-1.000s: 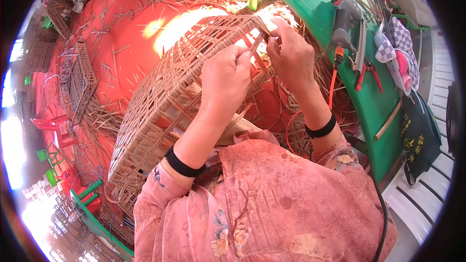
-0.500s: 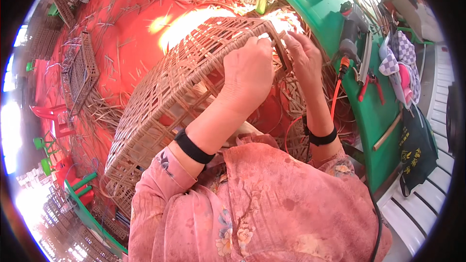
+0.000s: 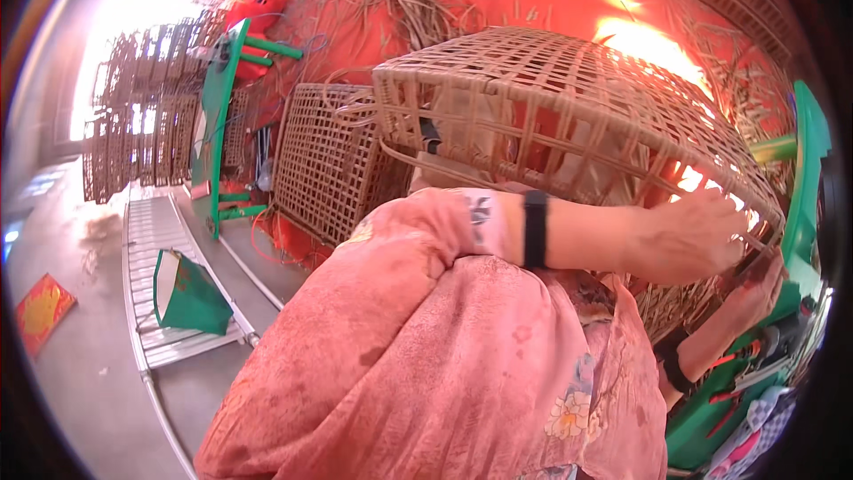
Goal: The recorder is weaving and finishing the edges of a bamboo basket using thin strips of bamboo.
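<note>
A large open-weave wicker basket (image 3: 569, 93) lies tilted in front of me, its lattice side facing up. My left hand (image 3: 689, 236) reaches across to its right end, with fingers curled closed at the rim. Just below and to the right, my right hand (image 3: 753, 293) is against the same corner, its fingers bent round the rim and partly hidden. Whether a loose strip is pinched between the hands is too small to make out. Black bands circle both my forearms.
Another woven basket (image 3: 324, 160) stands to the left, beside a green stool on its side (image 3: 218, 124). Cane scraps (image 3: 413, 0) litter the red floor covering. At right, a green table (image 3: 804, 187) carries tools and a checked cloth. A green bag (image 3: 188, 293) rests on a slatted metal bench (image 3: 164, 240).
My view has swung to the left, so the basket and both hands now appear farther right. The hands stay at the same basket corner.
</note>
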A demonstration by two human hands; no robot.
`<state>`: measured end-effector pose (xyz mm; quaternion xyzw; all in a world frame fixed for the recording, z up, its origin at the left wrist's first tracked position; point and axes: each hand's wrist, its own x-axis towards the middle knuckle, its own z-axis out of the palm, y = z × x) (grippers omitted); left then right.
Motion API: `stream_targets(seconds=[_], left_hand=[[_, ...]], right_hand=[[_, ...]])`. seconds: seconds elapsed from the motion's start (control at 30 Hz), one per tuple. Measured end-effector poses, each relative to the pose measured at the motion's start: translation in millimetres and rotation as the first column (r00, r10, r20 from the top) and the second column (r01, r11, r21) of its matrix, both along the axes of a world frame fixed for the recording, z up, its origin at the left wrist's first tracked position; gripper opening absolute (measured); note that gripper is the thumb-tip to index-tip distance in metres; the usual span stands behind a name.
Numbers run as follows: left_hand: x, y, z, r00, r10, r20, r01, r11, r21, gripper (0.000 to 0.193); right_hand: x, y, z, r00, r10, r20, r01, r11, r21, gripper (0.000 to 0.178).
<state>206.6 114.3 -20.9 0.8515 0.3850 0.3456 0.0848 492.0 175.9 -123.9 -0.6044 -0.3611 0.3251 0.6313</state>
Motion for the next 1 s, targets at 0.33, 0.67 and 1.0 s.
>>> stream_targets(seconds=[0.33,0.67,1.0], left_hand=[[-189.8,-96.7,3.8,0.799,0.566,0.203,-0.591,0.802,0.091,0.02],[-333.5,-189.4,-22.9,0.318,0.938,0.139,-0.943,0.328,-0.055,0.027],[-400.2,-183.8,-11.0,0.593,0.762,-0.261,-0.798,0.6,-0.061,0.06]], right_hand=[[236.6,12.1,72.3,0.871,-0.325,0.369,0.283,0.945,0.166,0.025],[261.5,38.1,31.4,0.911,-0.406,0.075,0.407,0.914,0.003,0.027],[260.8,22.0,43.4,0.922,-0.388,0.004,0.387,0.92,-0.057,0.031]])
